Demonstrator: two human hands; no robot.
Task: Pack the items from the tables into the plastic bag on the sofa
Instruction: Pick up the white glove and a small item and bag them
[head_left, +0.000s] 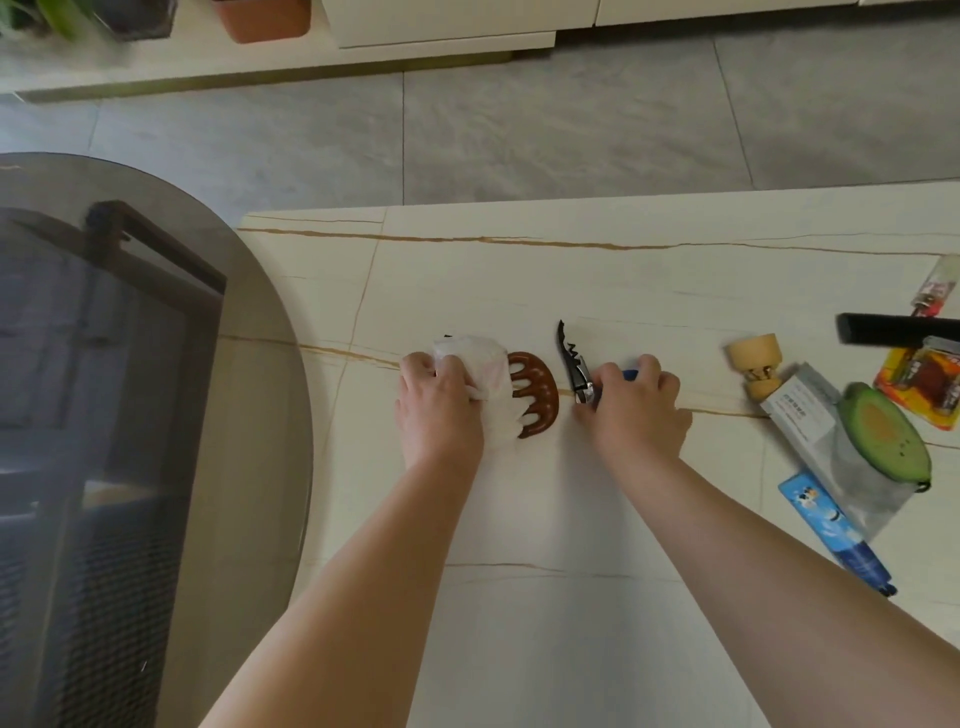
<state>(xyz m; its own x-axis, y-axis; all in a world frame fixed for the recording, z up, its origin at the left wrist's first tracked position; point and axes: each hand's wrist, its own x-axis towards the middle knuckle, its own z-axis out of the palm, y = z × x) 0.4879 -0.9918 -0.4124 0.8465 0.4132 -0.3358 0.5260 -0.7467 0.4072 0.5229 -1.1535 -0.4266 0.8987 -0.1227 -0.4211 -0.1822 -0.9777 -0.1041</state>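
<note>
Two bare hands work on the cream marble-patterned surface (649, 280), near its left edge. The left hand (436, 405) is clamped on one crumpled white plastic bag or wrapper (480, 364), which partly covers one glossy brown plastic claw hair clip (535, 397) with curved teeth. Just beside the clip, the right hand (631, 402) has its fingers curled together on the blue handle of one black-and-silver corkscrew (574, 364), whose dark serrated lever points toward the far edge. Well apart, along the right edge, lie one pale wooden spool-shaped object (756, 366), one grey and white tube (795, 410), one green avocado-shaped pouch (883, 441) resting on clear plastic, one blue printed tube (831, 527), one black flat bar (893, 330), one red-and-yellow snack packet (924, 382) and one small red-and-white wrapped stick (935, 288). One smoked-glass round table (249, 364) overlaps the left edge of the surface.
</note>
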